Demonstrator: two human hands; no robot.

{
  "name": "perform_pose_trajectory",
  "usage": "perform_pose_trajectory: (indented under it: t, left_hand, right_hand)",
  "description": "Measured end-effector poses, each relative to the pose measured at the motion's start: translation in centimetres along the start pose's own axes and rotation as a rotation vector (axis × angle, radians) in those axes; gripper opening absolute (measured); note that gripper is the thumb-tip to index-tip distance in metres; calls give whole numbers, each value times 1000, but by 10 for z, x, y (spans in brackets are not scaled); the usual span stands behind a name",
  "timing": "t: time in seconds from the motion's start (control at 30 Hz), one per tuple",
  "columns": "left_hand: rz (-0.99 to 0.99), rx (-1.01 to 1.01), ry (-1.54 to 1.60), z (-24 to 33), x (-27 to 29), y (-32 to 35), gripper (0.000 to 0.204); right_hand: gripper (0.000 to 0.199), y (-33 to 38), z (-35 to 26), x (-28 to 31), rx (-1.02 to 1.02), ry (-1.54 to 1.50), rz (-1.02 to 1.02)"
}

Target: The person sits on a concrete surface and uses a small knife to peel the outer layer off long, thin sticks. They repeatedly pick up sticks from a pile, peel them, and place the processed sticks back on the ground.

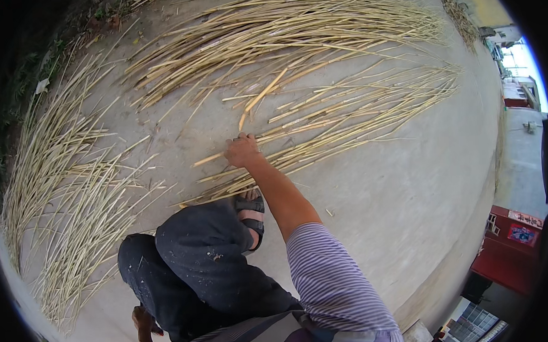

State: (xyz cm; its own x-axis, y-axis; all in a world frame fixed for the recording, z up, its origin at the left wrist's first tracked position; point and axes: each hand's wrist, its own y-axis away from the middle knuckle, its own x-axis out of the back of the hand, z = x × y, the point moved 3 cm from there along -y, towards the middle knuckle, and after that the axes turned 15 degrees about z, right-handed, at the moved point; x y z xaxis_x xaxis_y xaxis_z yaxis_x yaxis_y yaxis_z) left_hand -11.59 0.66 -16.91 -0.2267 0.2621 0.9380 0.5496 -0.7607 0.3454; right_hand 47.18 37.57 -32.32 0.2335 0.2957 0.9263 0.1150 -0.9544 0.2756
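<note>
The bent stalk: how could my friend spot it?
Find the big stalk pile at the top. Along its lower edge, leading down toward the right hand, is the bent stalk. It's thick, golden and kinked, slanting differently from its straighter neighbours.

The right hand (242, 150) could pass over open ground (409, 183) rightward; stalks (292, 35) bar the far side, another heap (48, 175) the left, knees (194, 235) the near left.

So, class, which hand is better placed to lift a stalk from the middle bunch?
Probably the right hand: it is at those stalks, while the left hand is back beside the trousers.
</note>
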Motion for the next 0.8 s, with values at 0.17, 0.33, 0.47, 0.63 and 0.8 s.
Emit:
perform_pose_trajectory:
  t: [0.17,0.33,0.47,0.63,0.8]
  left_hand:
    - [4,101,117,24,34,14,35]
    - [-16,129,183,34,35,12,33]
    - [12,30,170,29,26,6,30]
    - [-14,-101,228,39,27,9,28]
    - [40,-90,107,26,25,14,27]
  right_hand:
    - [29,22,20,-16,70,31,71]
    - [46,36,61,-33,-175,131,252]
    - [58,32,87,-24,-374,116,186]
    - [42,14,109,-37,-456,69,50]
    - [17,21,106,-18,-284,74,367]
